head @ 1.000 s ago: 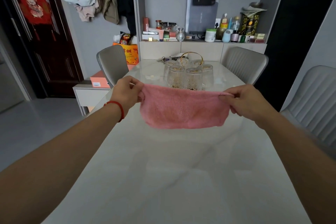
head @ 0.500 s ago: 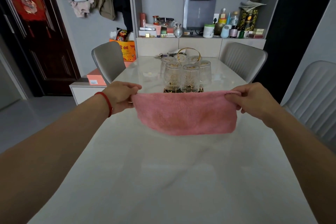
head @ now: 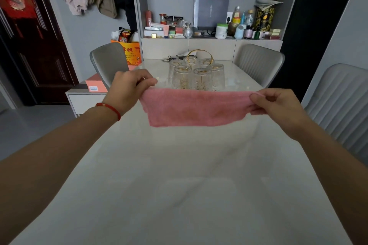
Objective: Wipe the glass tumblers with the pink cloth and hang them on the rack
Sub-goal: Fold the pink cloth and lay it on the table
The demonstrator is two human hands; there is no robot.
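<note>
Left hand (head: 127,87), red cord (head: 109,106) on the wrist: my fingers (head: 146,81) pinch the left top corner of the cloth (head: 196,108). Palm down, knuckles up.

Cloth: pink, stretched flat between both hands, top edge near level, lower edge hanging free above the desk (head: 179,185). Not touching the desk, as far as I can tell. A faint darker patch near its middle.

Behind the cloth, further up the desk: glasses (head: 201,79), clear with gold rims, upside down in a tight cluster. Six that I can count. The cloth's top edge hides their lower parts. A gold loop, the rack (head: 199,54) handle, rises behind the back row; I cannot tell whether any glass sits on the rack itself.

Right hand (head: 278,103): thumb and forefinger clamp the right top corner of the cloth, the other fingers curled underneath.

Around: grey chair (head: 108,61) at the far left of the desk, another (head: 258,63) at the far right, a third (head: 342,101) along my right side. Shelf (head: 211,39) at the wall, crowded with bottles and jars.
</note>
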